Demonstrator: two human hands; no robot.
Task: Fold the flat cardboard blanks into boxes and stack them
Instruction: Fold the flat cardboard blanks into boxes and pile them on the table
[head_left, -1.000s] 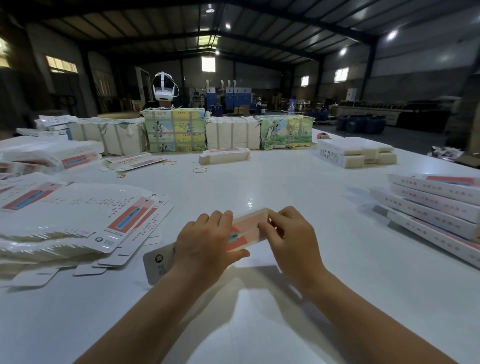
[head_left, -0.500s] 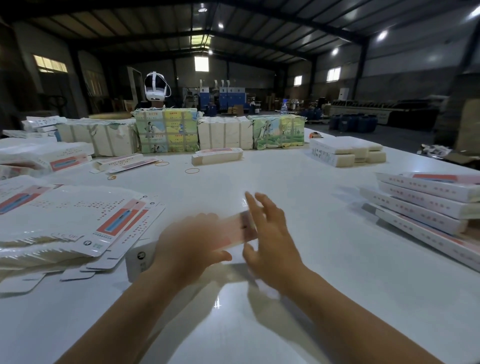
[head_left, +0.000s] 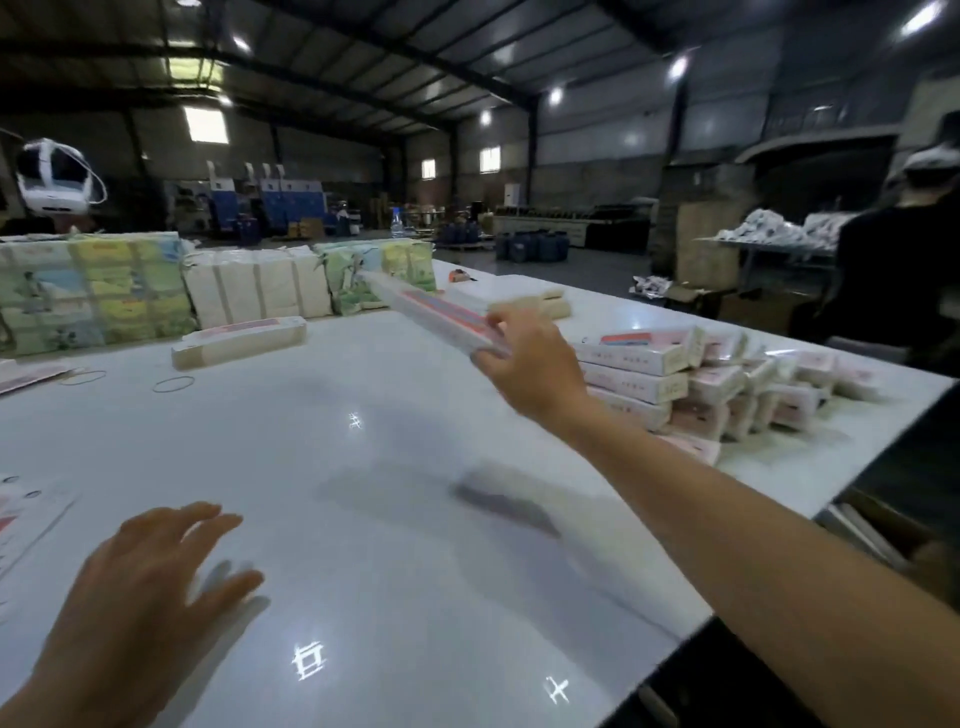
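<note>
At the far left, well away from the grip, bundles of printed green and yellow packs (head_left: 98, 291) stand in a row at the back of the white table (head_left: 363, 519), with pale wrapped bundles (head_left: 257, 286) just beside them. A single folded carton (head_left: 239, 340) lies in front of these, and two rubber bands (head_left: 173, 384) lie loose on the table near it.

Low and left of the grip, the left hand (head_left: 150, 566) hangs just above the tabletop with its fingers spread and straight, holding nothing; it is blurred.

The right hand (head_left: 530, 358) is stretched out over the table, its fingers curled round the near end of a long folded box (head_left: 431, 312), thumb beneath and fingertips on top. The box is in the air, tilted, its far end pointing away and to the left of the grip.

Just right of the grip and below it sits the stack of finished boxes (head_left: 639, 369), several layers high, with more boxes (head_left: 769, 384) piled beside it toward the table's right edge. Beyond the grip lie flat pale packs (head_left: 524, 299). Far right, a person in dark clothes (head_left: 893, 275) stands off the table.
</note>
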